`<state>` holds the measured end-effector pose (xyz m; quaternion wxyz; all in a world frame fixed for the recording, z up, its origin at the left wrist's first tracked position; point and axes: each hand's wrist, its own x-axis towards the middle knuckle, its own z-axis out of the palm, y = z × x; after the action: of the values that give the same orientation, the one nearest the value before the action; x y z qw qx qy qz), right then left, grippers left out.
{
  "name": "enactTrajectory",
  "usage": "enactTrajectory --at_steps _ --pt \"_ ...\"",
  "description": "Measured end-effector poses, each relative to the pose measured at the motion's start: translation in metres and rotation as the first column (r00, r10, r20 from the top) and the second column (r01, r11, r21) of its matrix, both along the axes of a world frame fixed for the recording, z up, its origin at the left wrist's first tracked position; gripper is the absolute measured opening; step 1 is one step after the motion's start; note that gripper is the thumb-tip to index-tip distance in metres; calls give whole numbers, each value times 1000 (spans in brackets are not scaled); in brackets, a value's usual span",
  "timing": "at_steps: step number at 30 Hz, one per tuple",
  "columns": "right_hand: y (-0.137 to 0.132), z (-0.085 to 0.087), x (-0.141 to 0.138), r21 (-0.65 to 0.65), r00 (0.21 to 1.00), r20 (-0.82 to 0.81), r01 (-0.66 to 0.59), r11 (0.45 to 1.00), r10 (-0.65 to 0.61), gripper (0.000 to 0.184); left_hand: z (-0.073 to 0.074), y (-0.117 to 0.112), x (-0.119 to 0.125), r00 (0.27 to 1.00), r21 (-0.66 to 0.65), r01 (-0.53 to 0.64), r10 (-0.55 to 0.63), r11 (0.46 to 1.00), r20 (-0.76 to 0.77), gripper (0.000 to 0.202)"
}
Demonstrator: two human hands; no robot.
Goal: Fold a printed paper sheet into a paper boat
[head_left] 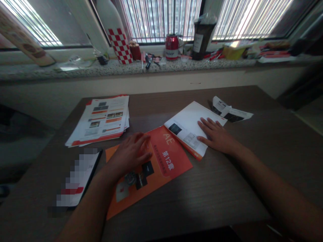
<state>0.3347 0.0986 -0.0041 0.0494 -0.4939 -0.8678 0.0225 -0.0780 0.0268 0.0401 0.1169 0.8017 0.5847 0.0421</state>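
My left hand lies over an orange-red printed sheet marked "AE", its thumb apart from the slightly bent fingers and nothing held. Whether that palm presses on the paper, I cannot tell. Flat on a white printed page with an orange lower edge rests my right hand, fingers spread. The two papers meet near the middle of the table. To the left of my left forearm is a phone, its screen partly blurred out. A stack of printed sheets sits behind the phone.
A creased paper strip lies at the back right of the brown table. Along the granite sill stand a checkered bottle, a red can, a dark cup and assorted small items. Barred windows rise behind.
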Motion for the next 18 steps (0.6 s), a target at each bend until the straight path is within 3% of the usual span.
enactTrajectory --at_steps 8,18 --pt "2 -2 3 7 999 23 30 1000 -30 80 -2 0 -3 999 8 -12 12 1000 -38 61" --pt "3 -1 12 0 999 -14 -52 999 52 78 -9 5 -2 984 125 -171 177 977 -36 63"
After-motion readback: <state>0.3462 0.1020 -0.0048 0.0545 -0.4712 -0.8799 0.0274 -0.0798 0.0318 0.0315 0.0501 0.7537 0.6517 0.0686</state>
